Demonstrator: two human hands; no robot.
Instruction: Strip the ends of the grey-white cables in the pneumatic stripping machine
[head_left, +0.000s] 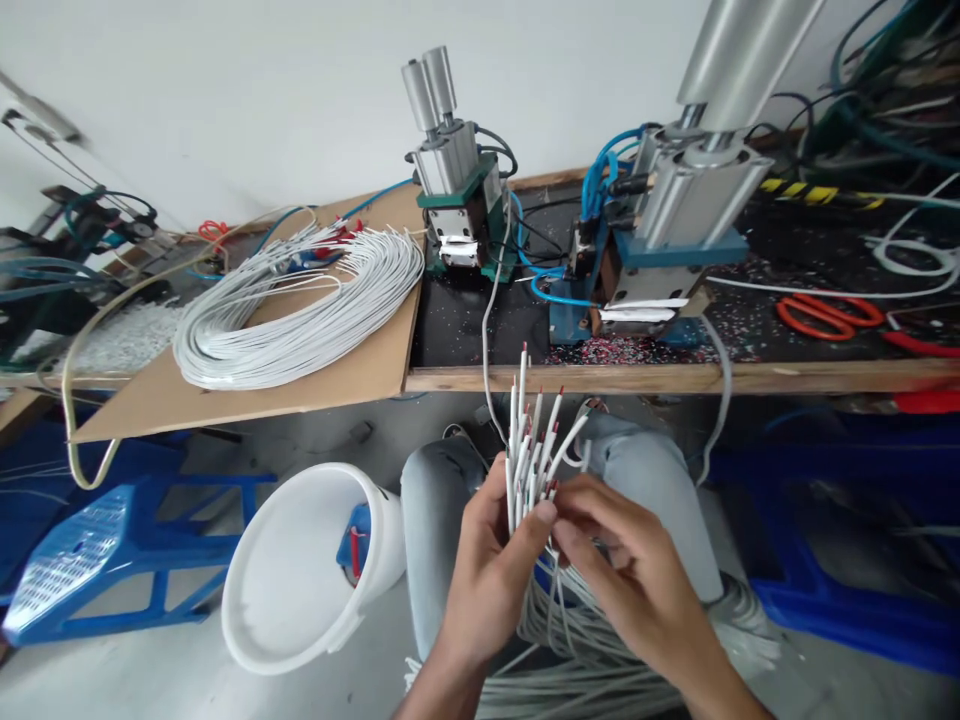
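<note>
My left hand [491, 560] is closed around a bundle of white wires [534, 440] whose red-tipped ends stand upright above my lap. My right hand [626, 570] is beside it, fingers pinched on the wires near the top of the grip. The rest of that bundle trails down in loops [592, 640] over my knees. A second coil of white wires [300, 310] lies on a cardboard sheet [225, 400] on the bench at the left.
Two pneumatic machines stand on the bench: a green one [461, 200] and a blue one [660, 250]. Orange scissors [829, 315] lie at the right. A white bucket [300, 570] sits on the floor by my left knee, a blue stool [112, 545] further left.
</note>
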